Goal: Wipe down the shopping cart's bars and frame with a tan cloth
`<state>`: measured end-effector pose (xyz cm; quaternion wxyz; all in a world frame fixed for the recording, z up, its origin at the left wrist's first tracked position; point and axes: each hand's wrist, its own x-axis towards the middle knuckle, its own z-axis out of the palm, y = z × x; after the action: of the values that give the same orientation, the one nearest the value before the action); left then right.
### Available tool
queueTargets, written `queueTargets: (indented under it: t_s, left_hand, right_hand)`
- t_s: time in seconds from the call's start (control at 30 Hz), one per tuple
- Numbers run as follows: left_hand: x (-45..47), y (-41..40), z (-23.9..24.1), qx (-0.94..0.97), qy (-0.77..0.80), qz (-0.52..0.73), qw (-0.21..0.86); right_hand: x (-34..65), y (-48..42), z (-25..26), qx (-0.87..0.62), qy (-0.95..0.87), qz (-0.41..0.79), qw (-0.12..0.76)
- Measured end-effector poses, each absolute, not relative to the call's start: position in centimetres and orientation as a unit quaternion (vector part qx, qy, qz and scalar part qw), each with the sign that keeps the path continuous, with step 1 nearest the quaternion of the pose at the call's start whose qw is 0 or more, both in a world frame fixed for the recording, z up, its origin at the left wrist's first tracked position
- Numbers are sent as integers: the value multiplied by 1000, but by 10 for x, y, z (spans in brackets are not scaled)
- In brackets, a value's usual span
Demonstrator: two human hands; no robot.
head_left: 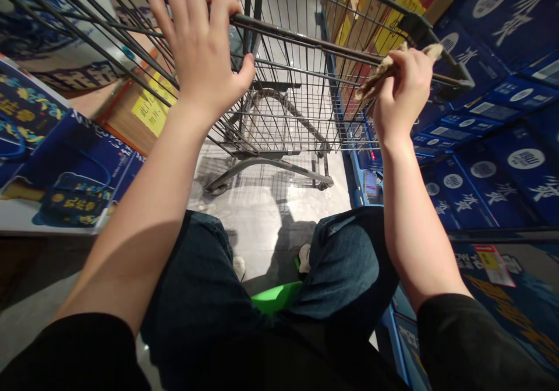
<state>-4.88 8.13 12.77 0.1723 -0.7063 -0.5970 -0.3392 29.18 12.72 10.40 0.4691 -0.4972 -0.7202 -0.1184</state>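
At two o'clock, the right hand (404,91) pinches a crumpled cloth (372,84) against the cart rail (305,39); at eleven, the left hand (198,47) lies spread over the rail. Blue cartons (484,172) edge three o'clock; floor (262,197) opens centrally.

You're on dull metal wire at the cart (305,39), with rough, crumpled cloth in that rag (376,80)! Glossy printed cardboard on the blue boxes (519,15), matt denim on your jeans (196,274), smooth, shiny floor (266,201).
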Motion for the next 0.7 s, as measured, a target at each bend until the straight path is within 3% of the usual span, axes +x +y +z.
queueTargets:
  t_s: [0.2, 0.5, 0.7]
  left_hand:
    - [-49, 83, 127, -709, -592, -337, 183]
    - [-48, 80, 127, -709, -594, -336, 178]
    - [-51, 84, 123, -711, -578, -358, 181]
  right_hand:
    - [268, 110, 116, -433, -797, -63, 416]
    - [310, 137, 109, -543, -683, -75, 484]
    - [257, 105, 114, -460, -774, -96, 424]
